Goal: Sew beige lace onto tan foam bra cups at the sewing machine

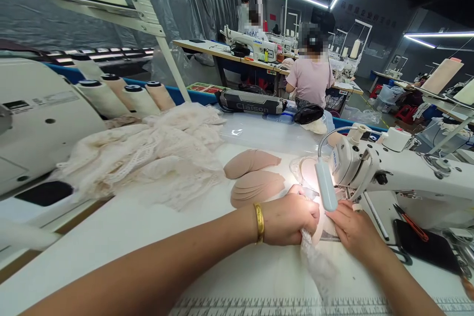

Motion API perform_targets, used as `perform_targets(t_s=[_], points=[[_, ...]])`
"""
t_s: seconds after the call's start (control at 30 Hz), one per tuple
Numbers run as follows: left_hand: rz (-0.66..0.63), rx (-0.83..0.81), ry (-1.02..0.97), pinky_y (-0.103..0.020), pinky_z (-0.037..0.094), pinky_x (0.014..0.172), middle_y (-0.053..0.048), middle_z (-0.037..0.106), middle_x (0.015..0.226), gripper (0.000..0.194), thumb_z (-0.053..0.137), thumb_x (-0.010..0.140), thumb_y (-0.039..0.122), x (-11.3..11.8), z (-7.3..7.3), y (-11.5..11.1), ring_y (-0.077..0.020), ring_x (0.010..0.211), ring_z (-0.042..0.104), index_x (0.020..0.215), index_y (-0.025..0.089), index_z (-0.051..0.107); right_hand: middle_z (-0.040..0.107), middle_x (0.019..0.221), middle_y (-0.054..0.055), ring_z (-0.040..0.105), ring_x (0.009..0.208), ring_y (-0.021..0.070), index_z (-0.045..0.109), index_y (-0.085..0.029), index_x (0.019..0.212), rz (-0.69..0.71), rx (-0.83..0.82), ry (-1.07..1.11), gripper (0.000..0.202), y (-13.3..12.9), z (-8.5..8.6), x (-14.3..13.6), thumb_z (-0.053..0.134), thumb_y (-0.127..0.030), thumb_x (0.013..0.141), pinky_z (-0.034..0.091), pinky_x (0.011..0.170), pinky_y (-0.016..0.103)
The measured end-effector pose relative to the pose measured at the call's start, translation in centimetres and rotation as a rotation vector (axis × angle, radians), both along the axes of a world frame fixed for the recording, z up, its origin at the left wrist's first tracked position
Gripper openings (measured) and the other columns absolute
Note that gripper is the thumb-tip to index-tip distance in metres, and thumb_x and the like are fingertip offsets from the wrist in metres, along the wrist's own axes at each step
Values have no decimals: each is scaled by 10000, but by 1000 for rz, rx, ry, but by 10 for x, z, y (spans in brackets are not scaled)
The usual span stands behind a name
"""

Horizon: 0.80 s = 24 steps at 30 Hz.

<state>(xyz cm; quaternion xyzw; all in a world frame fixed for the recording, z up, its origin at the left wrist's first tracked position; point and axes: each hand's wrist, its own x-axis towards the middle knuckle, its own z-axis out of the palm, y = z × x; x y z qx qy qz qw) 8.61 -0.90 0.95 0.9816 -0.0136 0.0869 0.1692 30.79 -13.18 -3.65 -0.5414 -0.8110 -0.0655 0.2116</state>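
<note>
My left hand (292, 217), with a gold bangle (259, 223) at the wrist, is closed on white lace fabric (319, 261), which hangs from it toward the table's front edge. Right of it, my right hand (353, 227) lies with fingers stretched out beside the needle area of a white sewing machine (403, 168). A pale lamp (326, 185) on a bendy neck lights the spot and partly hides the work. A beige cup piece (310, 172) with lace around it lies behind my left hand. Two fanned stacks of beige cup pieces (257, 188) are to the left.
A heap of cream lace (148, 153) covers the table's left side. Thread cones (137, 98) stand behind it. At right lie orange-handled snips (411, 222), a black tablet-like object (427, 246) and a pen (376, 215). A ruler strip (274, 306) runs along the front edge. A person in pink (310, 79) sits ahead.
</note>
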Motion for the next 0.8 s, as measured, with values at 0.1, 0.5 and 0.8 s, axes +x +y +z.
perform_targets(t_s=[0.1, 0.5, 0.8], points=[[14, 16, -3, -360, 346, 937, 40, 721, 1013, 259, 746, 705, 42, 1, -3, 5, -181, 895, 632, 812, 277, 759, 702, 1020, 37, 582, 987, 233, 645, -233, 1083, -4, -8, 13, 361, 0, 0, 0, 440, 2, 901, 426, 697, 281], [24, 142, -124, -393, 331, 925, 39, 716, 835, 227, 687, 671, -8, 5, -12, 17, -181, 811, 617, 724, 210, 650, 711, 988, 42, 543, 879, 206, 645, -220, 1115, 145, 36, 67, 321, -3, 10, -6, 455, -26, 944, 397, 678, 292], [-23, 401, -211, -416, 338, 880, 44, 622, 672, 256, 594, 645, -51, 7, -22, 15, -157, 659, 536, 641, 185, 493, 710, 960, 46, 578, 899, 200, 645, -223, 1005, 209, -78, 75, 268, -11, 18, -11, 449, -46, 957, 443, 764, 321]])
